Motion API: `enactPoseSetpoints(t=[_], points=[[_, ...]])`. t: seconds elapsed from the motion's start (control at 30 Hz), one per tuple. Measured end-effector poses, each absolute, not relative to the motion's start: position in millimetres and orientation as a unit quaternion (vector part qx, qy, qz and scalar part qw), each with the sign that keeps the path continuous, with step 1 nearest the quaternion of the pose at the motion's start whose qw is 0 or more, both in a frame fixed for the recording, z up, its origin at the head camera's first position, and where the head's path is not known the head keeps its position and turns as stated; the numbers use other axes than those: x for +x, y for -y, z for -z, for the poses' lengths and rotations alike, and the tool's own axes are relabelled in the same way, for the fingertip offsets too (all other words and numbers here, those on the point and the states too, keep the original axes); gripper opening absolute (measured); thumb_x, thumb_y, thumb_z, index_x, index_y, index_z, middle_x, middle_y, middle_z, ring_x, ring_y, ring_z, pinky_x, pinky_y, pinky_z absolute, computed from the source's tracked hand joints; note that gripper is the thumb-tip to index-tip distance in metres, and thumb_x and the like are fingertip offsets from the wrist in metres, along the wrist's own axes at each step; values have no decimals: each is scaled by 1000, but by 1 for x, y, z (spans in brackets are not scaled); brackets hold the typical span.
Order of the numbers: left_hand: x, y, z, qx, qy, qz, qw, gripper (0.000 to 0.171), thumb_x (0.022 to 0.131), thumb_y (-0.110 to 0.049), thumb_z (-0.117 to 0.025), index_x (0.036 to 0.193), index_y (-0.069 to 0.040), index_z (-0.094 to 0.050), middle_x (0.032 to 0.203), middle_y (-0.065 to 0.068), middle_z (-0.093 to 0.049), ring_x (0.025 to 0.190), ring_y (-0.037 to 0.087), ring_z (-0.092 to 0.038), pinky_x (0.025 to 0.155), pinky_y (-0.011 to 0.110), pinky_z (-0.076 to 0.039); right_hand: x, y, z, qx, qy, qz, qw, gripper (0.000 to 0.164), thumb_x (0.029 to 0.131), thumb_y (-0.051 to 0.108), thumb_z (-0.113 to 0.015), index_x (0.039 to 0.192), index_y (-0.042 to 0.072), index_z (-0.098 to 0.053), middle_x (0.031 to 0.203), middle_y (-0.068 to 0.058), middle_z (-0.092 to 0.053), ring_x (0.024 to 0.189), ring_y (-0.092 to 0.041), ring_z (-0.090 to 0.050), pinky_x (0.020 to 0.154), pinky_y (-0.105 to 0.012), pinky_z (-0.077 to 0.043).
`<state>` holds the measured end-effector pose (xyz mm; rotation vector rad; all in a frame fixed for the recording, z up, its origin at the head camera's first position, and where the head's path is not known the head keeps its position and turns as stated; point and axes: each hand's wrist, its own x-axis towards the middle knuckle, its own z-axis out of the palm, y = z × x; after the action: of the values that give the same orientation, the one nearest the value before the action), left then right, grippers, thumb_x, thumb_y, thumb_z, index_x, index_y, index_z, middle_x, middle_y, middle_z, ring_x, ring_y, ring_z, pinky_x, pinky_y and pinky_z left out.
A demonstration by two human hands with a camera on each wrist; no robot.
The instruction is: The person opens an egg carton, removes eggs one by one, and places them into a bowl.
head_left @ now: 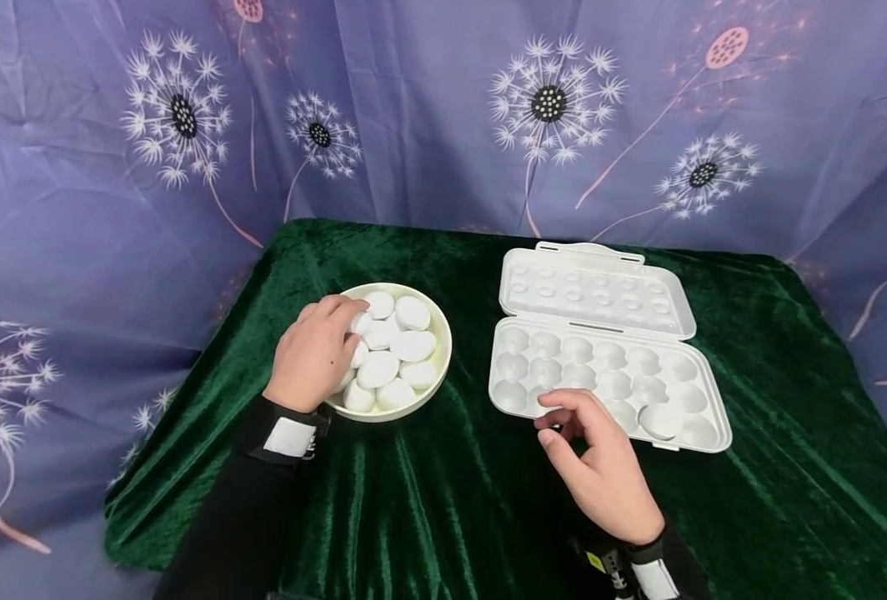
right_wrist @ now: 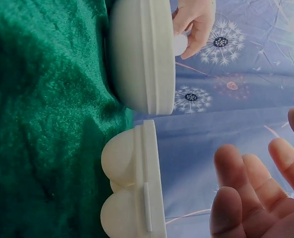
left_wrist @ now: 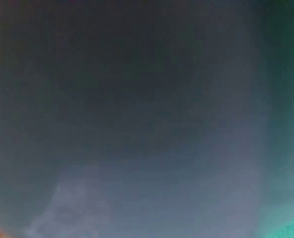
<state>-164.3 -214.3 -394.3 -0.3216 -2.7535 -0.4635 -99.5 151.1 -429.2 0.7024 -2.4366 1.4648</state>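
Observation:
A cream bowl heaped with white eggs stands left of centre. At its left rim my left hand pinches a white egg between thumb and fingers, as the right wrist view shows. My right hand hovers at the front edge of the white egg carton, its fingers loosely bent and nothing in them. One egg sits in the carton's front row, right of that hand. The hand covers part of the front row. Only dark blur fills the left wrist view.
The carton's lid lies open behind its cups. Dark green velvet cloth covers the table. Behind it hangs a purple curtain with dandelion prints.

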Motion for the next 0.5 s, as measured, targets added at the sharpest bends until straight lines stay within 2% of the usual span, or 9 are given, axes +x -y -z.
enactPoseSetpoints(t=[0.17,0.33,0.4,0.5], points=[[-164,218,399,-120,968,167,141,48,97,-11,-67,144,-12,-57,146,20,-49,131,42,-46,97,58,-45,-101,-150,429,242,829,-493,103,42,91,-4,-69,125,20,-62,108,1,-65,92,-13,-64,73,-22,-49],[-162,219,401,-120,969,177,126,53,97,-18,-66,149,-13,-52,151,21,-43,135,45,-41,102,61,-39,-101,-155,431,232,834,-486,118,44,89,-6,-70,125,19,-63,108,1,-65,96,-16,-63,77,-20,-48],[-160,218,399,-119,967,182,132,54,97,-19,-66,148,-13,-52,151,21,-42,136,45,-40,101,63,-38,-101,-158,431,220,841,-479,122,44,89,-6,-70,125,19,-63,108,1,-65,94,-15,-62,76,-19,-47],[-157,214,394,-118,962,193,151,52,96,-22,-67,145,-11,-55,151,19,-43,136,43,-40,100,63,-38,-101,-163,429,191,856,-465,121,43,91,-2,-70,124,23,-64,104,4,-64,77,-12,-59,68,-18,-45]])
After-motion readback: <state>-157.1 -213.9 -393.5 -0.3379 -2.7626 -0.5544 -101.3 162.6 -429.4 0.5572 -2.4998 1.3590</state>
